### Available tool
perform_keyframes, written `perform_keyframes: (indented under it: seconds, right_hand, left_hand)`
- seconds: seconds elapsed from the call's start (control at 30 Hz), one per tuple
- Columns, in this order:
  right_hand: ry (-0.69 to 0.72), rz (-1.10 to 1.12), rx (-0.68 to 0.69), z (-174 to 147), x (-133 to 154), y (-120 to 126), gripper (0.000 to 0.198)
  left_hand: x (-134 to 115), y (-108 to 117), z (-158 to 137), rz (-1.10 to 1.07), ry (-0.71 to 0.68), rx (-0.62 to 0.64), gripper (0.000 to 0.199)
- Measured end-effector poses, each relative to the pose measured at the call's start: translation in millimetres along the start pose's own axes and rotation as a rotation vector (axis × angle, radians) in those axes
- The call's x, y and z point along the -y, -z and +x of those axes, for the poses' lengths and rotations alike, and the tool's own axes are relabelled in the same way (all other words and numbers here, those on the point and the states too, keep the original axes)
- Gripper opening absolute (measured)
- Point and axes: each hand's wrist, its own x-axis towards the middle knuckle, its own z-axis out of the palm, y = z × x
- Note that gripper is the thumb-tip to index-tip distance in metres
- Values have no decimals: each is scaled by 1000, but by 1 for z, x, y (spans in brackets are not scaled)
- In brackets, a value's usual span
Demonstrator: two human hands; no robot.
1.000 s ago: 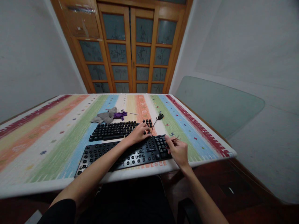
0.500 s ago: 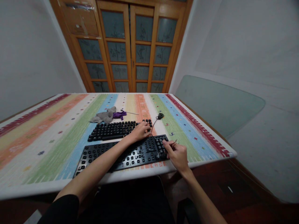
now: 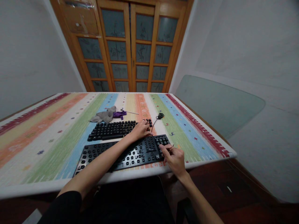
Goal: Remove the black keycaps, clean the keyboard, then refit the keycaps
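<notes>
- Grey crumpled cloth (image 3: 104, 116) with a small purple cloth scrap (image 3: 119, 114) touching it at its 3 o'clock; both lie on the striped multicoloured tablecloth (image 3: 46, 137), beyond the keyboards, at 11 o'clock from the hands
- Far black full-size keyboard (image 3: 112, 129), long axis running left to right across the table; the left hand (image 3: 141, 130) rests on its right end, fingers loosely curled over the keys, gripping nothing
- Near black full-size keyboard (image 3: 121, 154), parallel to the far one and just beside it toward the table's front edge; the left forearm crosses above its middle
- Thin black cable (image 3: 156, 120) runs from the right end of the far keyboard to a small coil at 1 o'clock from the left hand
- Right hand (image 3: 174, 157) sits at the near keyboard's right end, by the number pad, fingers pinched together on something small; what it holds I cannot tell
- The near keyboard lies at 9 o'clock from the right hand, which is the nearer hand to it
</notes>
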Motion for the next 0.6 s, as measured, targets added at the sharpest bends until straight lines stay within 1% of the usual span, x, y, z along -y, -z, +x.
perform_keyframes:
  seconds: [0.13, 0.3, 0.47, 0.53, 0.6]
  right_hand:
    - [94, -83, -2, -5, 3, -6, 44]
    - [120, -127, -2, -8, 2, -12, 44]
    - [176, -204, 188, 3, 4, -14, 48]
    - [171, -237, 210, 13, 4, -15, 52]
    - [130, -250, 214, 23, 2, -17, 54]
  left_hand:
    - [1, -2, 0, 10, 10, -7, 28]
    - [1, -2, -1, -22, 5, -13, 29]
    - [2, -1, -3, -57, 1, 1, 28]
    - [2, 0, -3, -49, -3, 2, 30]
    - [2, 0, -3, -37, -11, 6, 31]
